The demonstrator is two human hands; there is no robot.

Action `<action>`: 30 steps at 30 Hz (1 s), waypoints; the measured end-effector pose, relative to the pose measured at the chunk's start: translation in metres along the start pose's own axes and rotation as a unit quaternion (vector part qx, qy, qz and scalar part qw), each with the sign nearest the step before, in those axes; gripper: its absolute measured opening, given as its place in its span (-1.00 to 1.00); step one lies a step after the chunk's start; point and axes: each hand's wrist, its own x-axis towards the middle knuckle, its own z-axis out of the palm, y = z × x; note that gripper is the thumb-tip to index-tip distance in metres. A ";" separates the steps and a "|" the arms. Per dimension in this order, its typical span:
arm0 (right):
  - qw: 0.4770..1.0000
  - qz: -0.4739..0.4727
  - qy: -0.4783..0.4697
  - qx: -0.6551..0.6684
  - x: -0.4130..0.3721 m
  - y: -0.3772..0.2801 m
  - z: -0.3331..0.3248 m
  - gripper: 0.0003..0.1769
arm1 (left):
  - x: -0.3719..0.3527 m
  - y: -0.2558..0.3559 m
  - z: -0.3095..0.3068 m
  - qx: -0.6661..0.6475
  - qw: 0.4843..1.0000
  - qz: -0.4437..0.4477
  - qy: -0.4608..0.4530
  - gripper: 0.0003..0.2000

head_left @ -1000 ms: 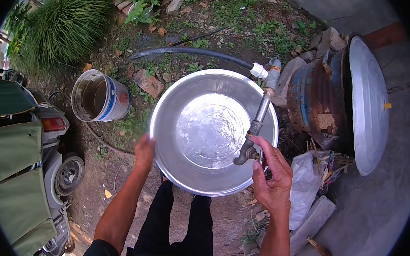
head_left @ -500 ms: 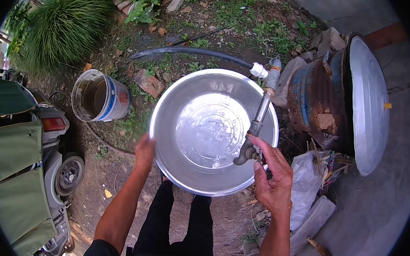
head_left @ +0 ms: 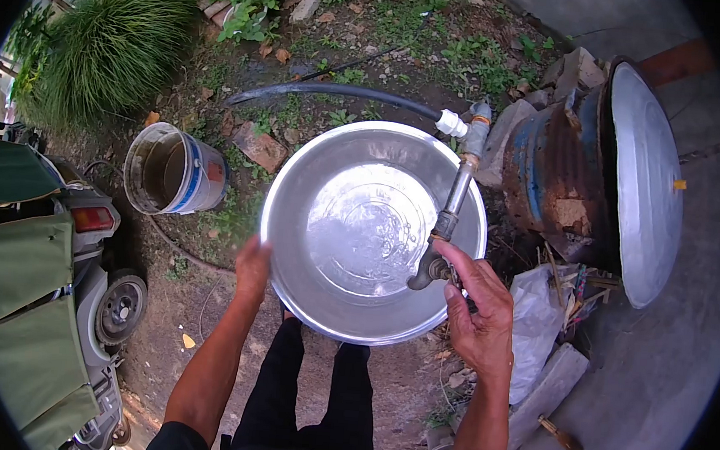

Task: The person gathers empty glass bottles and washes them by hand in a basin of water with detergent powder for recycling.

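The largest thing is one vehicle (head_left: 89, 288) on the left side, with a green cover (head_left: 17, 283) over it. After it comes one clump of long grass (head_left: 116, 45), at the upper left. On the right there is one rusty drum (head_left: 554, 181), and one round metal lid (head_left: 646, 188) stands against its open end.

In the middle is one wide metal basin (head_left: 309, 284), in front of the person's legs (head_left: 304, 398). Its bottom is bright and looks rippled. One bucket (head_left: 199, 174) is to the left of the basin, apart from it. One black hose (head_left: 328, 91) passes beyond the basin and joins one metal pipe (head_left: 459, 190) by a white fitting (head_left: 452, 123).

There are two hands, both with palms turned inward. The left arm reaches forward, and the left hand (head_left: 253, 267) is at the left rim of the basin. This hand is blurred, so I cannot tell how closed its grip is, or if it touches the rim. The right forearm rises almost straight, and the right hand (head_left: 481, 315) grasps one tap (head_left: 425, 277) at its handle side. The index finger (head_left: 459, 258) lies along the upper side, the thumb (head_left: 455, 304) is below, and the gap between them is small. The tap is at the pipe's end, above the right part of the basin.
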 end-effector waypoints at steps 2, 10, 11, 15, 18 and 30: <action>1.000 0.005 0.001 0.004 0.000 -0.002 0.000 -0.43 | 0.002 -0.004 -0.001 -0.002 1.000 0.006 -0.002 -0.73; 1.000 0.011 -0.004 0.007 0.001 -0.001 -0.001 -0.42 | 0.005 -0.009 -0.004 0.019 1.000 0.021 0.005 -0.74; 1.000 0.007 -0.004 0.008 0.001 0.000 -0.001 -0.41 | 0.005 -0.009 -0.004 0.013 1.000 0.025 -0.001 -0.74; 1.000 -0.005 -0.003 0.005 0.001 0.002 -0.001 -0.39 | 0.005 -0.009 -0.003 0.003 1.000 0.025 -0.007 -0.73; 1.000 -0.013 -0.001 0.003 0.001 0.003 -0.001 -0.39 | 0.005 -0.009 -0.004 0.010 0.999 0.031 -0.009 -0.73; 1.000 -0.019 -0.001 0.009 0.001 0.004 -0.001 -0.37 | 0.006 -0.009 -0.004 0.029 0.999 0.031 -0.008 -0.75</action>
